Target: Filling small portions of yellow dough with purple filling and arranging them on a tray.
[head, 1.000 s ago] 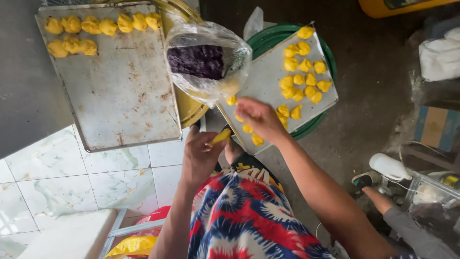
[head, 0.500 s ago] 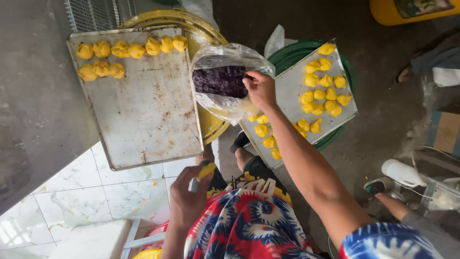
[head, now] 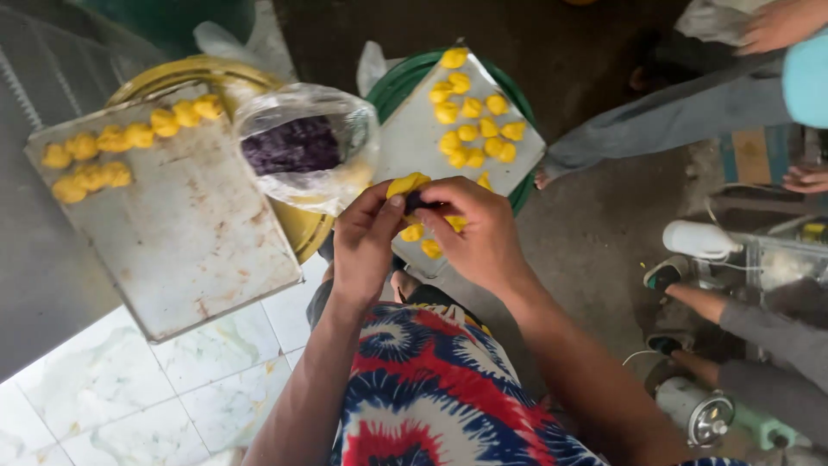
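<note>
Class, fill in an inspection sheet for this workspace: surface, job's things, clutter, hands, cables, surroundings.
Surface: worn metal tray over a yellow basin.
Job's things: yellow dough piece with dark filling; bag of purple filling; shaped yellow pieces on a second tray over a green basin.
Clutter: white bottle.
Hands: left hand and right hand pinch the dough together.
Cables: thin white cord.
Surroundings: tiled floor; other people's legs.
</note>
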